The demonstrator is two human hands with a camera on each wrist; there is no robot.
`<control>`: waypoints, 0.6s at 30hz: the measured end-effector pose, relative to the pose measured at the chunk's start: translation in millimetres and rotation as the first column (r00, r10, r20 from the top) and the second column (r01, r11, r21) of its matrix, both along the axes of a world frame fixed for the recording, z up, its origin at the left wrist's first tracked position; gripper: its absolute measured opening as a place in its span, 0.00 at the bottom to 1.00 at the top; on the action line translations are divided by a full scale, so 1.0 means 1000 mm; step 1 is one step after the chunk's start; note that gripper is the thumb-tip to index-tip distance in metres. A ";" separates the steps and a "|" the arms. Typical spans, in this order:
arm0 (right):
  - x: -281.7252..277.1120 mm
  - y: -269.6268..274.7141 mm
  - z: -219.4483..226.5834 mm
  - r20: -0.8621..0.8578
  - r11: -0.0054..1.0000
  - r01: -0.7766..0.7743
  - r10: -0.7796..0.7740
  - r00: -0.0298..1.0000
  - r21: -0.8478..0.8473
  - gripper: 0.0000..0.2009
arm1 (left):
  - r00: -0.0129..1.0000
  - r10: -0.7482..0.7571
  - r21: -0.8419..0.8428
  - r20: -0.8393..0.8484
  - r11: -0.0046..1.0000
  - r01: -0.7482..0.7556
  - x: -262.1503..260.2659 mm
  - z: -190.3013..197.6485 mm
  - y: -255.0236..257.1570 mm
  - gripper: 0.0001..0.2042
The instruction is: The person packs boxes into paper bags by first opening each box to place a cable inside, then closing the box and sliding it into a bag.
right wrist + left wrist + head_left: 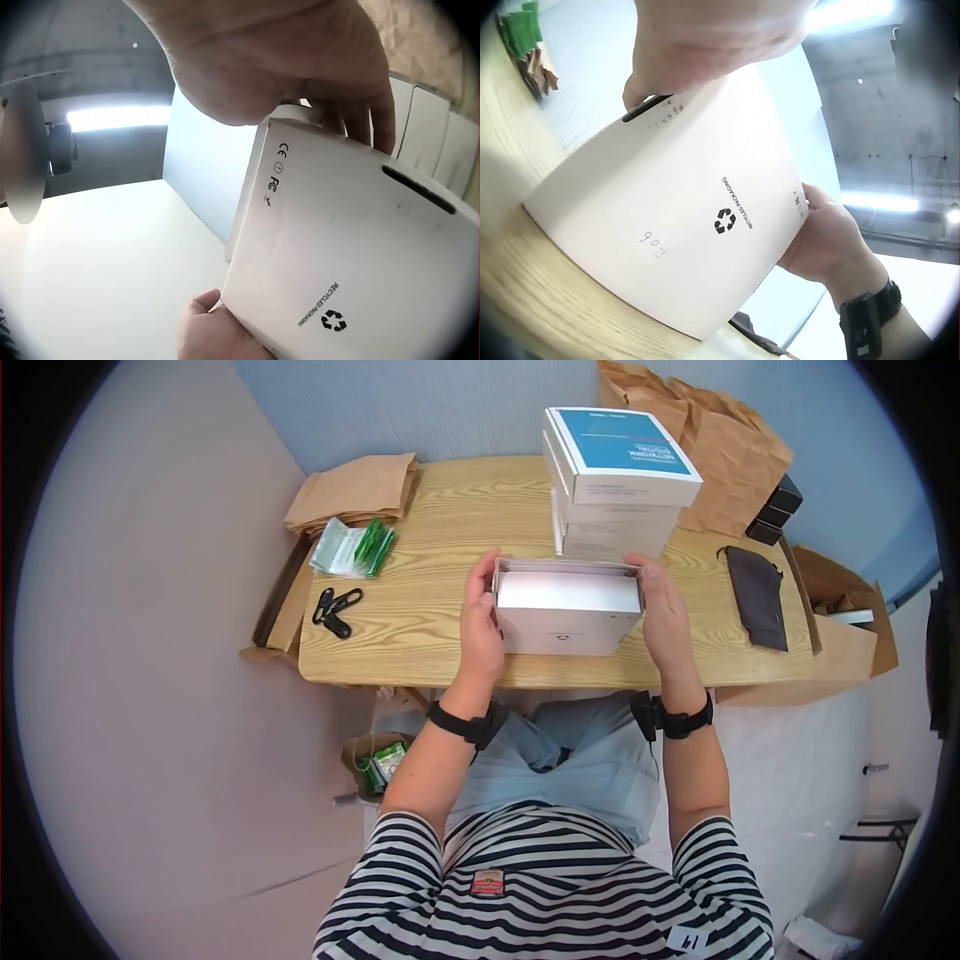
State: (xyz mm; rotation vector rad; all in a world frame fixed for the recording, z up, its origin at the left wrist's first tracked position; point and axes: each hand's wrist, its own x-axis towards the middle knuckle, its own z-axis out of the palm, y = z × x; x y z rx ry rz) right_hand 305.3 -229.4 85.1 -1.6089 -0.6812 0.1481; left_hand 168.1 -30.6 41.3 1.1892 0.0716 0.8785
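Note:
A white cardboard box [565,632] stands near the table's front edge, its top side uncovered and a flat white surface [570,592] showing inside. My left hand [483,630] grips its left side and my right hand [664,615] its right, with fingertips at the upper corners. Recycling print and a handwritten mark show on the box face [682,217] in the left wrist view. In the right wrist view, the fingers [382,124] of my right hand reach over the box's edge, near a dark slot [418,189].
Directly behind stands a stack of white boxes [625,525], topped by a blue-covered one [625,440]. Right: a crumpled paper bag [715,460], small black boxes [775,510], a dark pouch [755,600]. Left: folded paper bags [350,490], green-white packets [352,548], black clip-like pieces [335,610].

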 end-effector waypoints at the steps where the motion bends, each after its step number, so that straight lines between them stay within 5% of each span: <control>1: 0.000 -0.002 0.000 0.002 1.000 0.013 -0.013 1.000 -0.005 0.23 | 1.000 0.031 0.098 0.000 0.995 -0.030 0.000 0.000 0.003 0.29; 4: -0.005 -0.005 0.001 0.029 1.000 0.021 -0.021 0.999 -0.011 0.24 | 0.993 0.112 0.274 -0.032 0.957 -0.099 0.003 0.002 0.006 0.32; 6: -0.004 -0.003 -0.010 -0.243 0.963 0.039 0.028 0.970 0.265 0.28 | 0.982 0.179 0.365 -0.055 0.919 -0.147 0.005 0.010 0.004 0.34; 8: 0.000 -0.006 -0.023 -0.217 0.958 0.065 -0.003 0.976 0.279 0.28 | 0.953 0.285 0.445 -0.106 0.870 -0.211 0.003 0.017 -0.004 0.32; 18: -0.014 -0.024 -0.009 -0.301 0.990 0.069 -0.030 0.953 0.119 0.19 | 0.974 0.212 0.275 -0.078 0.944 -0.183 0.008 0.009 -0.006 0.27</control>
